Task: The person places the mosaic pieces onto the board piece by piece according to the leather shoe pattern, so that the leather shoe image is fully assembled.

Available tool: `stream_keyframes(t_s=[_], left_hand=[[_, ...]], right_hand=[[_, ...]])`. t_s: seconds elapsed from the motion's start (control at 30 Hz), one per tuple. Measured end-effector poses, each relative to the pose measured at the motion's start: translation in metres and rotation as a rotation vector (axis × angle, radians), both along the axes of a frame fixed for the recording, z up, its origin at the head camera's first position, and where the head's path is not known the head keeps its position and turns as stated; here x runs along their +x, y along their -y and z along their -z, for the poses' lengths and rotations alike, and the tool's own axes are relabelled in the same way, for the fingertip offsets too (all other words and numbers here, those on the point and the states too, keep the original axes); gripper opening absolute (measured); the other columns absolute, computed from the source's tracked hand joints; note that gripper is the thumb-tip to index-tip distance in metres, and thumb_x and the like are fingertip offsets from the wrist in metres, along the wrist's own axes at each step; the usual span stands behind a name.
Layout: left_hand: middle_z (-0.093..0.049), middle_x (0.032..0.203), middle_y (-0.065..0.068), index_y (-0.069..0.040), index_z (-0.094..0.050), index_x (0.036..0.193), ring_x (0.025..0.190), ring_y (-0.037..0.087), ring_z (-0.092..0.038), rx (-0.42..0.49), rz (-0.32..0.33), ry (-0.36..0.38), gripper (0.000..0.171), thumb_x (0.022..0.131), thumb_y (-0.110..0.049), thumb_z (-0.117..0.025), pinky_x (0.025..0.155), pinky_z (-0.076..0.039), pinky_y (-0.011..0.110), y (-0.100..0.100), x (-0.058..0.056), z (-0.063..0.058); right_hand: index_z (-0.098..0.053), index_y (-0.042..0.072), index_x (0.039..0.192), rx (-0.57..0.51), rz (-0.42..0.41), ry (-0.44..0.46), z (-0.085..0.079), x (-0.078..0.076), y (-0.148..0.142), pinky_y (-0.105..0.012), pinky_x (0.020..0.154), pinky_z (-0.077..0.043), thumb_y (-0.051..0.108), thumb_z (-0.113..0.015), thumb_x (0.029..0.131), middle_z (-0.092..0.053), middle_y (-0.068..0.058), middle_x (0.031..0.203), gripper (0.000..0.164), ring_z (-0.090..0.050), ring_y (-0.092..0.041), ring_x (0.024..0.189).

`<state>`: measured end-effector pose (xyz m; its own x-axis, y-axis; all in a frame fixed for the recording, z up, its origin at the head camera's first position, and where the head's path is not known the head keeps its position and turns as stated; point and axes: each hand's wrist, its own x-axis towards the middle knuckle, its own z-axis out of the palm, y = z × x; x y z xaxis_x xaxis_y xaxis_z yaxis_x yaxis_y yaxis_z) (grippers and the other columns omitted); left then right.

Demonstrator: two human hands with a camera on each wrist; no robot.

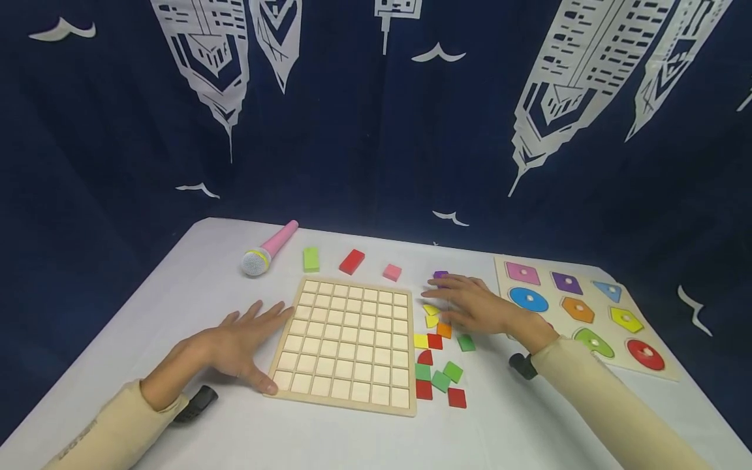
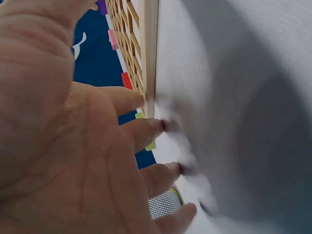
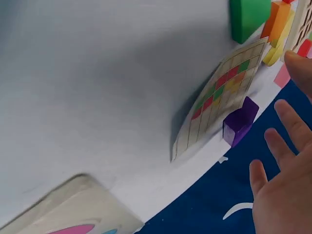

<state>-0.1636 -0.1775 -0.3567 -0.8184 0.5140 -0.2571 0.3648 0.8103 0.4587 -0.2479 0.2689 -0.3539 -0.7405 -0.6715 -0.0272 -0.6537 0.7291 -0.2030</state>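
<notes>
A square wooden grid board (image 1: 346, 403) lies flat on the white table. My left hand (image 1: 237, 346) is spread along its left side, thumb at the near left corner and a fingertip at the left edge. In the left wrist view, the left hand (image 2: 92, 151) has its fingers extended beside the board's frame (image 2: 149, 53). My right hand (image 1: 476, 303) reaches over the loose coloured pieces to the right of the board, fingers extended. The right wrist view shows a curved card (image 3: 214, 105) printed with a coloured grid near the fingers, beside a purple piece (image 3: 239, 124).
Red, green, yellow and orange tiles (image 1: 440, 380) lie right of the board. Lime (image 1: 311, 259), red (image 1: 352, 262) and pink blocks (image 1: 392, 272) sit behind it. A pink toy microphone (image 1: 270, 249) lies at back left; a shape puzzle board (image 1: 587, 301) is at the right.
</notes>
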Motion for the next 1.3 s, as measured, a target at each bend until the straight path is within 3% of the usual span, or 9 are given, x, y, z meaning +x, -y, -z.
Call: stream_keyframes(t_s=[0.2, 0.5, 0.7, 0.87, 1.0, 1.3], left_hand=[[-0.015, 0.166, 0.024, -0.009, -0.022, 0.16, 0.149, 0.056, -0.005, -0.03, -0.008, -0.003, 0.132, 0.058, -0.056, -0.09, 0.113, -0.009, 0.077, -0.003, 0.0, -0.001], [-0.016, 0.166, 0.023, -0.01, -0.024, 0.159, 0.149, 0.056, -0.006, -0.02, -0.003, 0.004, 0.135, 0.053, -0.055, -0.093, 0.113, -0.012, 0.076, 0.001, -0.001, -0.001], [-0.017, 0.166, 0.021, -0.011, -0.025, 0.159, 0.15, 0.055, -0.006, -0.01, -0.011, 0.018, 0.134, 0.052, -0.053, -0.094, 0.115, -0.012, 0.075, 0.001, -0.001, -0.002], [-0.018, 0.166, 0.02, -0.012, -0.025, 0.159, 0.15, 0.054, -0.006, -0.02, -0.015, 0.012, 0.134, 0.052, -0.052, -0.094, 0.115, -0.013, 0.074, 0.001, -0.002, -0.001], [-0.018, 0.166, 0.022, -0.01, -0.026, 0.159, 0.149, 0.056, -0.006, -0.024, -0.014, 0.011, 0.134, 0.051, -0.052, -0.094, 0.113, -0.013, 0.077, 0.003, 0.0, -0.001], [-0.018, 0.165, 0.022, -0.01, -0.025, 0.159, 0.149, 0.056, -0.008, -0.021, 0.001, -0.001, 0.134, 0.053, -0.055, -0.093, 0.114, -0.015, 0.076, -0.001, -0.003, -0.003]], right_hand=[[-0.067, 0.02, 0.131, -0.045, -0.047, 0.138, -0.003, -0.014, 0.008, -0.063, 0.11, -0.038, 0.005, -0.068, 0.092, -0.058, -0.009, 0.143, 0.043, -0.048, -0.035, 0.136], [-0.074, 0.026, 0.119, -0.045, 0.025, 0.327, -0.005, -0.032, 0.014, -0.053, 0.111, -0.045, 0.0, -0.071, 0.089, -0.06, -0.004, 0.136, 0.04, -0.049, -0.03, 0.131], [-0.075, 0.027, 0.109, -0.044, 0.009, 0.319, -0.005, -0.038, 0.018, -0.052, 0.111, -0.044, 0.0, -0.073, 0.086, -0.062, 0.0, 0.129, 0.035, -0.05, -0.025, 0.123], [-0.075, 0.025, 0.103, -0.048, 0.005, 0.287, -0.004, -0.038, 0.023, -0.043, 0.1, -0.05, -0.002, -0.073, 0.085, -0.065, 0.004, 0.115, 0.032, -0.052, -0.02, 0.106], [-0.076, 0.025, 0.103, -0.034, 0.008, 0.257, -0.002, -0.038, 0.028, -0.037, 0.092, -0.051, 0.002, -0.073, 0.086, -0.067, 0.007, 0.108, 0.029, -0.052, -0.017, 0.098], [-0.077, 0.02, 0.108, 0.01, 0.057, 0.185, -0.005, -0.035, 0.027, -0.037, 0.094, -0.054, 0.007, -0.074, 0.087, -0.07, 0.006, 0.107, 0.025, -0.056, -0.014, 0.095]])
